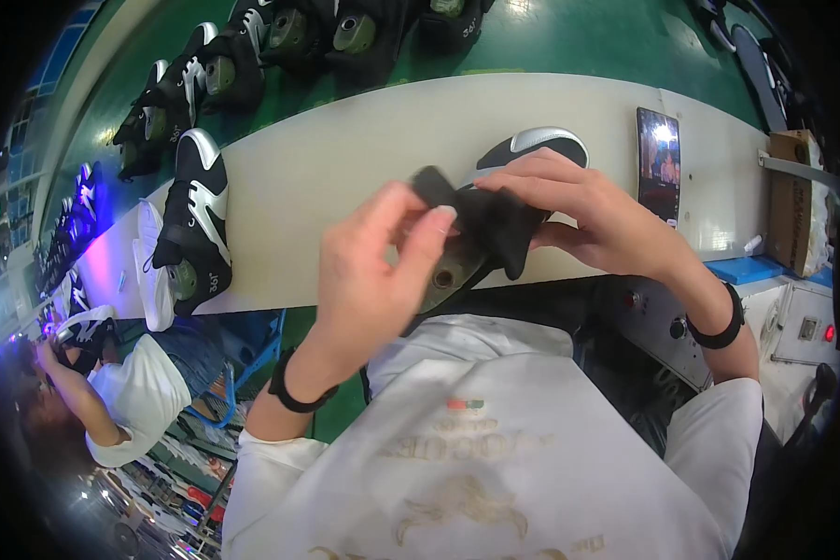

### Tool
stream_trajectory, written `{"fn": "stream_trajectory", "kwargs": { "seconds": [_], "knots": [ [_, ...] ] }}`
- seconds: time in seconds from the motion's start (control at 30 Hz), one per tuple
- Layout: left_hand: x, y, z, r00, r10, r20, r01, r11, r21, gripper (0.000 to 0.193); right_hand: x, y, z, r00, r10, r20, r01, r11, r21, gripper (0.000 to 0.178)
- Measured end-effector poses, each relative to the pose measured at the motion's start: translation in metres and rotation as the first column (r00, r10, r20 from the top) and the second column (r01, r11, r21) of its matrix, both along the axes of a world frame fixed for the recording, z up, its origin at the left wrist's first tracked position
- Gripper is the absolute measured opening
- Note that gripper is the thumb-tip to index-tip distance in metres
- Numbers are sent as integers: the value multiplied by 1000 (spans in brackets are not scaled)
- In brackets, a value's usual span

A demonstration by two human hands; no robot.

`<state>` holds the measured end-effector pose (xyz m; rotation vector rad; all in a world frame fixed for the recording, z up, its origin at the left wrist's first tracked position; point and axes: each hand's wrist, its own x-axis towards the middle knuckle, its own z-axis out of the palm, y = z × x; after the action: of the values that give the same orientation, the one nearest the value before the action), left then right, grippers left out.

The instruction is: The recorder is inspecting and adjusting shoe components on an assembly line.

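A black shoe upper with a silver toe (pixel 537 140) sits on a green last (pixel 446 280) in front of me, its heel toward my body. My left hand (pixel 373 261) is closed, thumb and fingers pinching a small dark strip (pixel 431 187) above the shoe. Whether this strip is part of the shoe or a loose piece, I cannot tell. My right hand (pixel 588 201) grips the black upper from the right, its fingers bent over the shoe's collar. The hands partly hide the middle of the shoe.
Left on the pale table (pixel 317 187) stand another black shoe (pixel 196 215) and a white sole (pixel 149 266). A phone (pixel 658 168) lies at right, before a cardboard box (pixel 791 219). Several shoes on lasts (pixel 289 37) line the far side. Another person (pixel 145 392) works at left.
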<state>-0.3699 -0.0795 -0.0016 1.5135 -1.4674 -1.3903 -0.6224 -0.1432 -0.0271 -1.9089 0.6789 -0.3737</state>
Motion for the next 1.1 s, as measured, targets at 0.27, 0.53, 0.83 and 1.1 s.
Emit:
{"fn": "stream_trajectory", "kwargs": {
  "seconds": [0.27,0.53,0.83,1.1],
  "knots": [
    [-16,26,14,745,-628,226,641,579,-504,18,2,0,2,1000,8,-8,-8,1000,9,70],
    [30,-11,-55,914,-214,-344,269,956,120,34,-3,-2,-3,994,39,107,-38,999,-13,68],
    [23,-50,-28,778,-316,543,476,861,-181,15,7,5,4,993,46,109,-44,999,-18,58],
    [18,56,23,802,-406,437,463,886,-26,22,18,1,8,997,57,54,-57,998,-4,46]
  ]
}}
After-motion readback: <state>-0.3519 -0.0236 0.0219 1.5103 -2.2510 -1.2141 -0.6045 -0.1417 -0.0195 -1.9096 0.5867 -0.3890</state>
